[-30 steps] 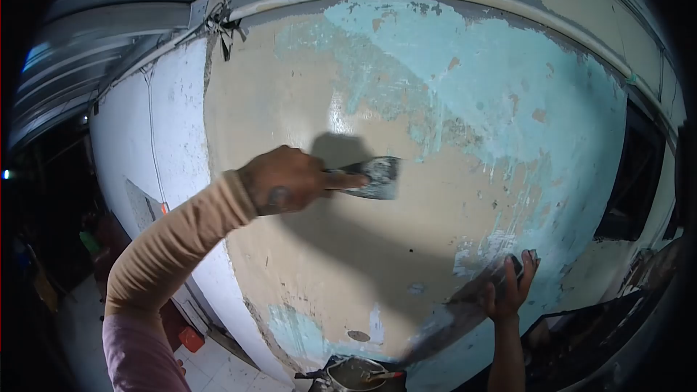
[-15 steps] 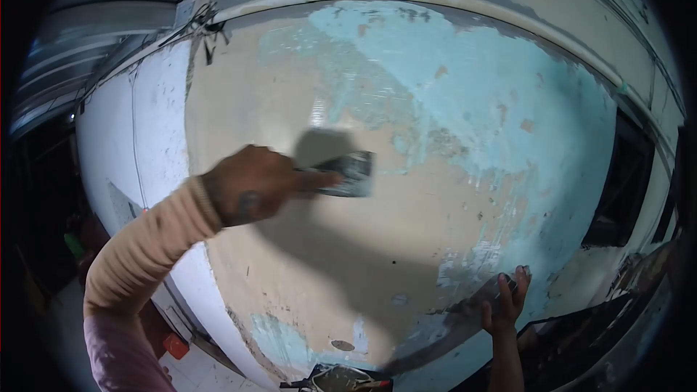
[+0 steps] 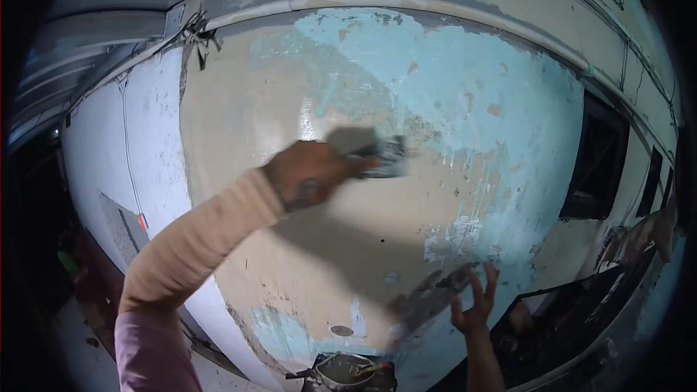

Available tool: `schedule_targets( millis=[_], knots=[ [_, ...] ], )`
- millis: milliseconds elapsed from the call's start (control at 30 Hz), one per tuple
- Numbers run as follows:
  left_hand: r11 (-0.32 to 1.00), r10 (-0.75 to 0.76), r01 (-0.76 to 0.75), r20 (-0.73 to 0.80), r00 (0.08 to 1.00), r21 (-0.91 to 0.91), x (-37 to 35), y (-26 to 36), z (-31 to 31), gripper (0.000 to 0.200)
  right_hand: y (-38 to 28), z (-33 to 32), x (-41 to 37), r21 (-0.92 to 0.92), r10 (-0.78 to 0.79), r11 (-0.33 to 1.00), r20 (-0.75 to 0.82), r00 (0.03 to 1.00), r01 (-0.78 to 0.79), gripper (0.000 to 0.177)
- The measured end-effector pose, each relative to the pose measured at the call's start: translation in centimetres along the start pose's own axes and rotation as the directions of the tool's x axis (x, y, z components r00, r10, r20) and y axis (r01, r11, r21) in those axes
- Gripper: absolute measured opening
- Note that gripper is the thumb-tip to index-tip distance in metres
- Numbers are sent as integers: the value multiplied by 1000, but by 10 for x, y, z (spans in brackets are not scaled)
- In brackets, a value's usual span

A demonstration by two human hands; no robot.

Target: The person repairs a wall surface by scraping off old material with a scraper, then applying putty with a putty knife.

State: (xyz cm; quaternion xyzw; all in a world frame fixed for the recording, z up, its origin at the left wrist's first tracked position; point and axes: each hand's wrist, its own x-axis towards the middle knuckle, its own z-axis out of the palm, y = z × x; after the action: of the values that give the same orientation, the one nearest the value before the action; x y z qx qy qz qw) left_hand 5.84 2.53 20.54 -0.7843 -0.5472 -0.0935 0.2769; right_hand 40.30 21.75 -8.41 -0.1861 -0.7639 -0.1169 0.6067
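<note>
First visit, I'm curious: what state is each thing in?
Flat grey-bladed scraper: held in the left hand
Right hand: raised, fingers parted, grip unclear
Beige-and-turquoise painted wall: patchy, scuffed
Dark squarish container: uncovered, red-tipped tool at rim
Dark rectangular window: unclear whether open

Left arm (image 3: 192, 250) bent, left hand (image 3: 308, 173) clenched, blurred; right forearm (image 3: 483, 359) upright, right hand (image 3: 475, 312) raised, fingers (image 3: 491, 283) spread.

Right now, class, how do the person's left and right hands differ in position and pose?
Position: the left hand is near the middle of the picture; the right hand is lower and to the right.
Pose: the left hand grips a scraper, a finger stretched toward its blade; the right hand has its fingers spread upward, and whether it holds anything is unclear.
Shared: both are in front of the patchy wall.
</note>
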Motion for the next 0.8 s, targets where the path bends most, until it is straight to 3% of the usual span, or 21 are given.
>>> schedule_targets(
  millis=[100,200,300,333,367,433,533,600,667,767,800],
  knots=[
    [987,-69,57,71,995,151,17,21,-6,46,-41,6,4,22,-77,997,4,997,77,55],
    [985,-49,49,-7,999,168,-15,-24,-8,54,-71,-2,-23,142,73,988,-38,997,-67,48],
    [986,52,-42,-62,997,159,-5,-26,-1,54,-86,17,-99,190,423,884,65,904,-427,37],
    [996,77,-74,-60,995,39,6,-13,-2,55,-92,29,-120,180,459,863,107,882,-471,36],
    [996,-18,12,67,998,92,24,3,-5,56,-98,42,-140,169,494,841,147,857,-514,34],
    [999,11,-14,82,997,39,27,-1,-2,55,-106,55,-164,159,558,799,166,813,-580,29],
    [965,-12,-5,63,998,263,0,-18,-18,53,-112,63,-187,168,645,734,132,753,-658,25],
    [976,-5,-15,89,996,216,12,-2,-26,54,-110,54,-205,129,693,698,127,709,-705,25],
    [989,-34,18,114,993,144,31,10,-27,56,-105,55,-226,128,792,582,134,595,-803,26],
    [959,-52,15,125,991,282,40,20,-26,57,-107,64,-254,116,898,390,170,405,-914,28],
    [978,-125,88,194,973,189,34,23,-36,59,-107,62,-263,101,925,320,182,333,-942,28]
  ],
)
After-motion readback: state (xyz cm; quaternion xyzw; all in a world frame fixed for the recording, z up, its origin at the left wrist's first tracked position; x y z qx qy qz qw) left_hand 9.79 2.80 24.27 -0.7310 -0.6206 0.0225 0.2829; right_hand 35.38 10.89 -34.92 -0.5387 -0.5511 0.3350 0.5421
